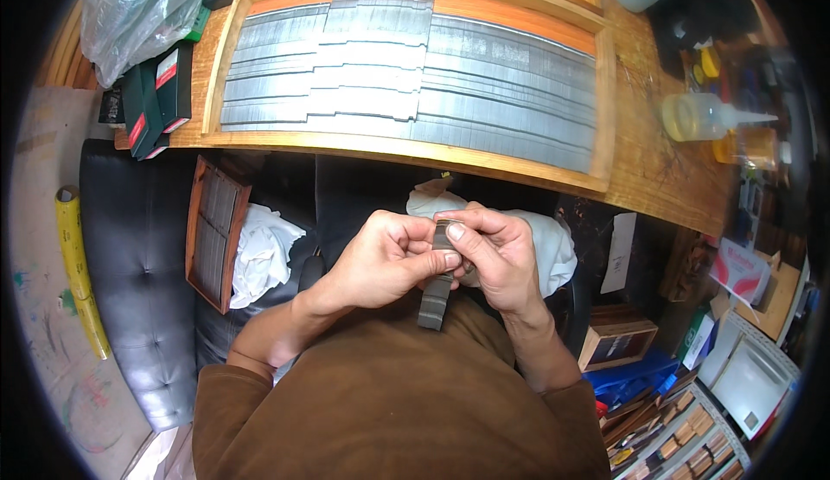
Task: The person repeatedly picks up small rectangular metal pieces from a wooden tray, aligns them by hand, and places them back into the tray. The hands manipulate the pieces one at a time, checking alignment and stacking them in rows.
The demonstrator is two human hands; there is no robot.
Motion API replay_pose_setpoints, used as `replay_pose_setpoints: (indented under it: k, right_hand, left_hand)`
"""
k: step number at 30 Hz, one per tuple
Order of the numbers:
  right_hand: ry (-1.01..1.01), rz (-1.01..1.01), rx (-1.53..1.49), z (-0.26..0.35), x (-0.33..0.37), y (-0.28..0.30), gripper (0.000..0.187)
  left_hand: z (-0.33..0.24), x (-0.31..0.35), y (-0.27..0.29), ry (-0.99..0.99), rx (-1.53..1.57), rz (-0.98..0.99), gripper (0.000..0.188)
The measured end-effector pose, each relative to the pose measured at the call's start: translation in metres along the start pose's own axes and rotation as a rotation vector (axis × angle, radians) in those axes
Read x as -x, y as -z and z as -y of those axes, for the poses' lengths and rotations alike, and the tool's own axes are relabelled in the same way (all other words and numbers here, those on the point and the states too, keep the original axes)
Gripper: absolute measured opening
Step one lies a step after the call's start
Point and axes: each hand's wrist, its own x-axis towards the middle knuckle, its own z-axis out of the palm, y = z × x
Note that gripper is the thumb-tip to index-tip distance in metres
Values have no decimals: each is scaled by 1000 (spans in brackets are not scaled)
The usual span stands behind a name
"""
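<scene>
In front of my chest, my left hand (376,259) and my right hand (503,264) meet at a dark grey banded strip (435,303), which looks like thin pieces packed side by side. Both hands are closed on its upper part, thumbs on the near side. Its lower end hangs free below the fingers, over my brown shirt. The fingers partly hide the upper end. Beyond the hands, a shallow wooden tray (415,150) on the table holds rows of similar thin grey pieces (510,91). One block of them (370,56) sits raised above the others.
Dark narrow boxes (175,82) and a plastic bag (147,13) occupy the table's left end. Squeeze bottles (692,117) stand right. A smaller framed tray (216,233) leans beside white cloth (264,251) on the black seat (143,281). Another wooden box (616,342) is low right.
</scene>
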Motion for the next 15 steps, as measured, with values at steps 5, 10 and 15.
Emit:
replay_pose_setpoints:
  k: [5,10,15]
  right_hand:
    - [-32,-27,-55,-1,2,-4,23]
    - [-108,2,-118,-1,-2,0,27]
    - [-62,-9,-185,-11,-15,6,29]
  left_hand:
    - [-1,-1,0,61,7,-8,19]
    - [-6,-5,4,97,40,-35,20]
    - [-16,-27,22,122,-53,-69,18]
